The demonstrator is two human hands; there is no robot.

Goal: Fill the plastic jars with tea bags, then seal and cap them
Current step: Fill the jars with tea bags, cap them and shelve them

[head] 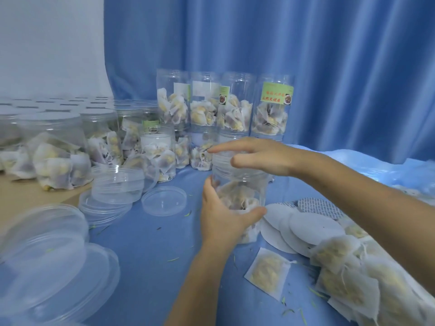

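Note:
A clear plastic jar [240, 182] with tea bags in its lower half stands on the blue cloth at centre. My left hand [223, 215] grips its lower wall, thumb across the front. My right hand [256, 156] lies over the jar's mouth, fingers stretched out to the left; whether it holds a seal or a cap I cannot tell. Round white seal discs [313, 227] lie just right of the jar. Loose tea bags [348, 274] are heaped at the lower right, one single tea bag [268, 274] apart from them.
Clear lids [164, 201] lie left of the jar, with larger lid stacks [47, 255] at the lower left. Filled jars [226, 107] stand stacked behind, more filled jars [54, 147] at the left. A blue curtain [306, 43] hangs behind.

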